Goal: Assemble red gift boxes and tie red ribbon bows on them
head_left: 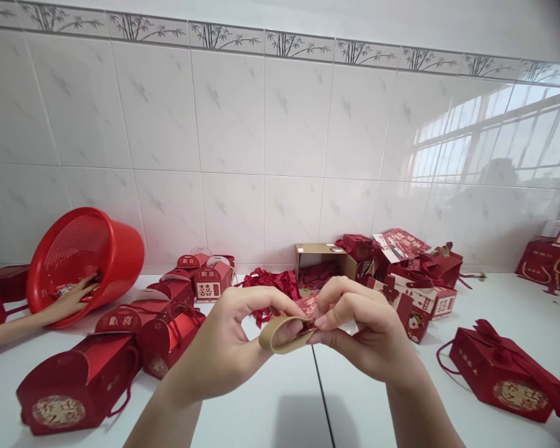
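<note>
Both of my hands meet above the middle of the white table. My left hand [245, 339] is closed round a small card piece [274, 336], tan on the side that faces me and bent into a loop, with a red printed part behind it. The fingertips of my right hand [354, 320] pinch the same piece at its right end. Its far side is partly hidden by my fingers.
Red gift boxes [81, 379] stand at the left, and a ribboned box [506, 373] at the right. Another person's hand [72, 300] reaches into a tipped red basket [126, 249]. Behind my hands lie red ribbons [273, 284] and an open carton [326, 249].
</note>
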The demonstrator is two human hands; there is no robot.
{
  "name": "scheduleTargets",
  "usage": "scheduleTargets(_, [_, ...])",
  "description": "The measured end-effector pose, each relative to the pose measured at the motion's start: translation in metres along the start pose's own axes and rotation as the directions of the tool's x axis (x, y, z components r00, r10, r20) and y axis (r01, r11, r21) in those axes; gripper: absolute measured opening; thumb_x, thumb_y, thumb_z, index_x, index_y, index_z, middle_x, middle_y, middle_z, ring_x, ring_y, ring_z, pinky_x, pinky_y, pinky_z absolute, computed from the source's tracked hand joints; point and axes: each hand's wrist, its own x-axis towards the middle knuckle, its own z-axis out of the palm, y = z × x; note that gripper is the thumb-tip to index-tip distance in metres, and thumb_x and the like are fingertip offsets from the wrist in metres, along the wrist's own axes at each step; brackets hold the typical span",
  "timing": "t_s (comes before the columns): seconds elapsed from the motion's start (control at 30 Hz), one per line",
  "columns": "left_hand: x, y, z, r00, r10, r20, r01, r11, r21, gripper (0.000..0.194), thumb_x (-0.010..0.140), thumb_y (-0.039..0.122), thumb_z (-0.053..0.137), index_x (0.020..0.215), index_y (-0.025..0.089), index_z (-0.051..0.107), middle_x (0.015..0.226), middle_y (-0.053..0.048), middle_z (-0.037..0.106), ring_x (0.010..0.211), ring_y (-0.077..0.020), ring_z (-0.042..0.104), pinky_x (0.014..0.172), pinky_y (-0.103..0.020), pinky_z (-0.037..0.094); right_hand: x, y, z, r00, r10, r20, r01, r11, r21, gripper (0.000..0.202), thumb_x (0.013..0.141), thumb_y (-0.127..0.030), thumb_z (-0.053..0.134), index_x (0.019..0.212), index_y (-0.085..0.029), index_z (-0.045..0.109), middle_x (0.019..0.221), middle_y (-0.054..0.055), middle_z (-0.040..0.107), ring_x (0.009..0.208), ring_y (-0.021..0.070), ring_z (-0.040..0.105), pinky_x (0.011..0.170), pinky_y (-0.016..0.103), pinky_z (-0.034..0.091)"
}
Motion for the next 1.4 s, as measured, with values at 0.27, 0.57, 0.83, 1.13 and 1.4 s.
scheduleTargets(0.27, [0.002, -0.002, 0.001, 0.999, 0.018, 0.034, -0.016, 0.999, -0.037, 0.011, 0.086, 0.020, 0.059, 0.091, 0.022, 0.068, 0.086, -0.001, 0.068, 0.079, -0.0130, 0.062, 0.071, -0.022, 0.051, 0.002, 0.001, 0.001, 0.998, -0.009, -0.067, 0.006, 0.999, -0.039, 0.022, 0.075, -0.003, 0.068, 0.078, -0.020, 0.056, 0.093, 0.003, 0.052, 0.081, 0.0129, 0.058, 0.066, 0.027, 0.053])
scheduleTargets(0.57, [0.006, -0.007, 0.006, 1.000, 0.002, 0.005, -0.002, 0.996, -0.084, 0.015, 0.087, 0.017, 0.055, 0.098, 0.023, 0.064, 0.094, -0.002, 0.065, 0.086, -0.0153, 0.061, 0.072, -0.025, 0.052, 0.003, 0.014, 0.005, 0.984, -0.026, -0.176, 0.004, 0.992, -0.126, 0.019, 0.079, -0.007, 0.066, 0.085, -0.023, 0.056, 0.095, 0.006, 0.067, 0.089, 0.0191, 0.066, 0.075, 0.036, 0.056])
scheduleTargets(0.83, [0.006, -0.007, 0.007, 0.997, 0.060, -0.041, -0.064, 0.992, -0.110, 0.020, 0.082, 0.007, 0.059, 0.094, 0.021, 0.068, 0.095, -0.002, 0.068, 0.091, -0.0150, 0.063, 0.079, -0.024, 0.053, 0.002, 0.012, 0.007, 0.976, -0.118, -0.182, 0.104, 0.991, -0.088, 0.021, 0.079, -0.006, 0.065, 0.090, -0.022, 0.058, 0.092, 0.007, 0.067, 0.087, 0.0201, 0.065, 0.072, 0.038, 0.056])
scheduleTargets(1.13, [0.003, -0.002, 0.007, 0.992, 0.087, -0.088, -0.098, 0.986, -0.134, 0.020, 0.079, 0.006, 0.065, 0.088, 0.022, 0.073, 0.095, -0.002, 0.068, 0.094, -0.0146, 0.064, 0.082, -0.023, 0.054, 0.002, 0.010, 0.005, 0.964, -0.226, -0.141, 0.203, 0.966, -0.161, 0.028, 0.078, 0.003, 0.060, 0.093, -0.022, 0.060, 0.087, 0.005, 0.062, 0.083, 0.0180, 0.060, 0.070, 0.037, 0.054])
scheduleTargets(1.4, [-0.002, 0.000, 0.004, 1.000, 0.024, -0.004, -0.024, 0.982, -0.187, 0.018, 0.085, 0.008, 0.058, 0.096, 0.021, 0.064, 0.105, -0.004, 0.065, 0.101, -0.0171, 0.062, 0.085, -0.027, 0.054, 0.001, 0.007, 0.009, 0.977, -0.166, -0.132, 0.152, 0.983, -0.106, 0.026, 0.078, 0.001, 0.060, 0.090, -0.022, 0.060, 0.081, 0.003, 0.062, 0.076, 0.0166, 0.061, 0.068, 0.036, 0.051])
